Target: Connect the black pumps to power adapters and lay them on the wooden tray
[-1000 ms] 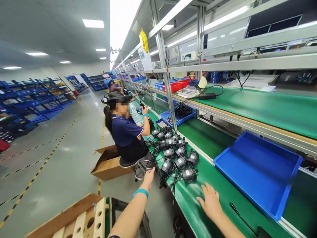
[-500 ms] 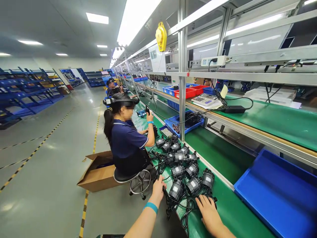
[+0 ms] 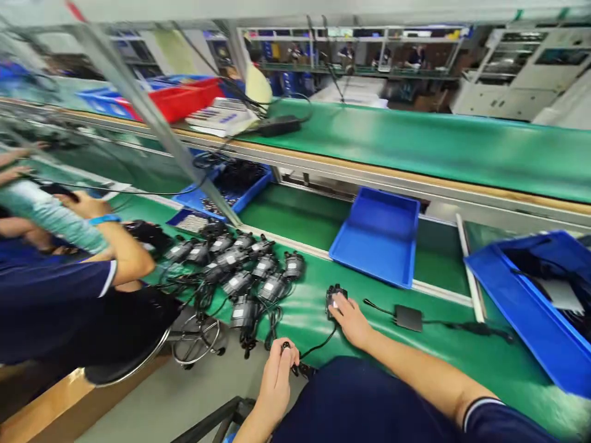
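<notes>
Right hand (image 3: 353,320) laid flat, fingers spread, on small black plastic pump (image 3: 335,298) at lower centre, on green belt (image 3: 415,351); left hand (image 3: 276,376) pinched around its black cable end (image 3: 295,359); advisable: lift both together, avoid snagging the neighbouring pump cluster (image 3: 240,271).

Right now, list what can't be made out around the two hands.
- Pump: head view, mostly covered by the right hand.
- Cable end: gripped in the left hand, plug hidden by fingers.
- Co-worker: cut off by the left edge, blurred.
- Blue bin: cut off by the right edge.
</notes>
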